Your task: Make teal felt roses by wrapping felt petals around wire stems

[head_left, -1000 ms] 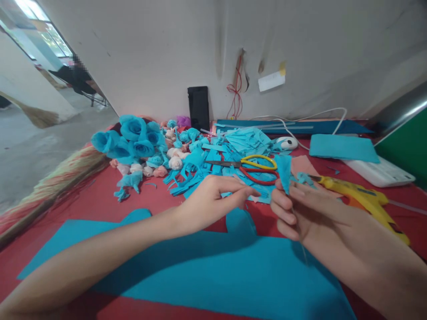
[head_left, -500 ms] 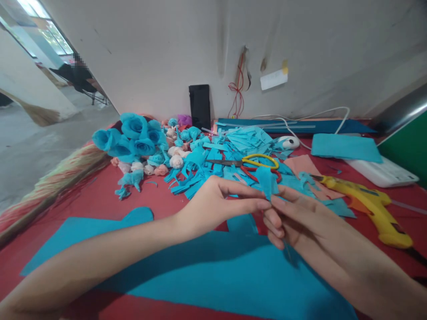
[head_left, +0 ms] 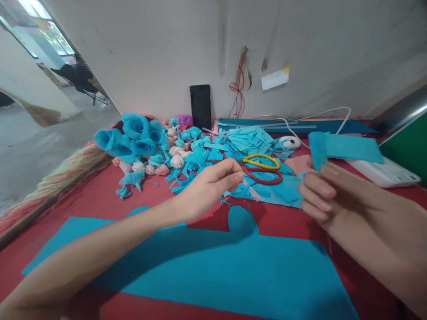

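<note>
My right hand (head_left: 330, 191) is closed on a small blue paper piece (head_left: 318, 149), which sticks up above the fingertips at the right. My left hand (head_left: 220, 182) is in the middle, its fingers pressed together just left of the scissors (head_left: 263, 169) with yellow and red handles; I cannot make out whether anything is between the fingertips. Below both hands a large blue paper sheet (head_left: 213, 262) lies on the red tabletop (head_left: 133, 306). A rounded blue paper piece (head_left: 242, 220) shows at the sheet's upper edge.
Blue paper roses (head_left: 135, 138) stand at the back left beside small pink and white roses (head_left: 176, 161). Blue strips (head_left: 250, 142) are heaped behind the scissors. A black phone (head_left: 200, 106) leans on the wall. A folded blue paper (head_left: 355, 148) rests on a white device (head_left: 396, 173).
My hands have moved apart. The right went right and up with the blue piece, now covering the yellow glue gun; the left went slightly left and up, away from that piece.
</note>
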`<state>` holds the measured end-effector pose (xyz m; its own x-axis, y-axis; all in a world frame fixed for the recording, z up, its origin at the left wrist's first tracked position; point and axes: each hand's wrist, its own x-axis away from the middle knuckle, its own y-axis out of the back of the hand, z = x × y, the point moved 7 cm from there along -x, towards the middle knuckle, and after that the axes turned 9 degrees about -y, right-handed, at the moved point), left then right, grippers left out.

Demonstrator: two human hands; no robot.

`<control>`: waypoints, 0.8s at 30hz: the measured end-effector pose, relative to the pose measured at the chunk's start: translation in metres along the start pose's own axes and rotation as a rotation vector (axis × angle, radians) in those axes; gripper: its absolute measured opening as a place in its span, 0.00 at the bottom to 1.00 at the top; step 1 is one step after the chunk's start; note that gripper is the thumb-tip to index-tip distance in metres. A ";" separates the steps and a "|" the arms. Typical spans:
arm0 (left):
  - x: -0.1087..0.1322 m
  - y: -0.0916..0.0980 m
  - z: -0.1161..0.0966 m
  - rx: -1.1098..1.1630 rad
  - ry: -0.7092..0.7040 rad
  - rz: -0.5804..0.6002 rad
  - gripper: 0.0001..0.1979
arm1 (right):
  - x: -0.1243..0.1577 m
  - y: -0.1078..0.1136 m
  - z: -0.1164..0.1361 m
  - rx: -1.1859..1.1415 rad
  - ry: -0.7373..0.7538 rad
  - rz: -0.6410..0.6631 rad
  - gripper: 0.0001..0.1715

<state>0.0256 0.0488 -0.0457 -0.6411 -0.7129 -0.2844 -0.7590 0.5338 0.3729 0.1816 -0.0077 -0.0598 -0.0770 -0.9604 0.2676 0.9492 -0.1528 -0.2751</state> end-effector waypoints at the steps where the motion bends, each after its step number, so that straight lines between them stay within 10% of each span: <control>1: -0.001 0.001 0.001 -0.054 -0.007 0.015 0.11 | 0.000 0.002 0.002 -0.008 0.009 -0.009 0.15; 24: -0.012 0.019 0.007 -0.912 -0.388 -0.035 0.08 | 0.001 -0.014 0.007 0.027 -0.155 -0.035 0.11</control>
<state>0.0179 0.0704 -0.0418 -0.7365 -0.4359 -0.5172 -0.5045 -0.1554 0.8493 0.1705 -0.0051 -0.0487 -0.0644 -0.9067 0.4169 0.9547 -0.1776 -0.2387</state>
